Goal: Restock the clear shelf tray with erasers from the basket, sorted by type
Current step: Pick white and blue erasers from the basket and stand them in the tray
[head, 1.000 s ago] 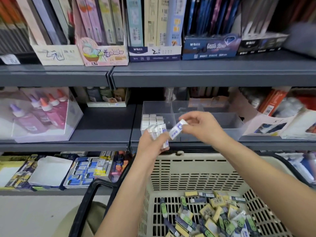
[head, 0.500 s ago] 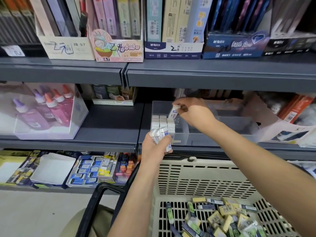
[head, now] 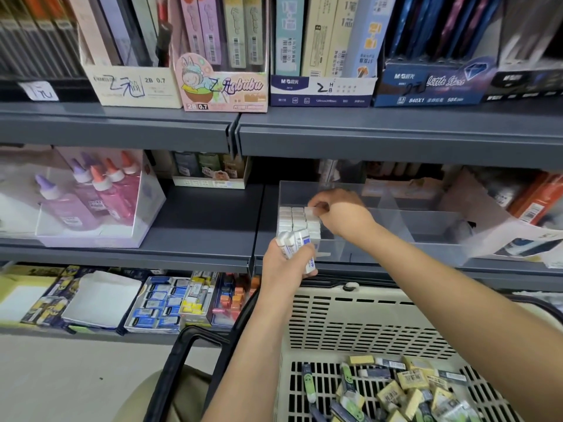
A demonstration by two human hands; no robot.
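The clear shelf tray (head: 396, 214) sits on the middle shelf, split by dividers. Its left compartment holds rows of upright white erasers (head: 292, 219). My right hand (head: 338, 213) reaches into that compartment and pinches one white eraser (head: 310, 212) at the back right of the rows. My left hand (head: 286, 263) hovers in front of the tray and grips a bunch of white erasers with blue sleeves (head: 297, 243). The beige basket (head: 365, 324) below holds several yellow, green and dark erasers (head: 402, 388).
A box of glue bottles (head: 91, 205) stands on the same shelf at left. The upper shelf edge (head: 365, 141) overhangs the tray. Boxes of pencil leads (head: 323, 86) line the top shelf. Packaged stationery (head: 170, 303) fills the lower shelf. Orange packs (head: 539, 202) crowd the tray's right.
My right hand carried one eraser from my left hand into the tray and has lowered it onto the rows. The left hand has stayed in front of the tray.
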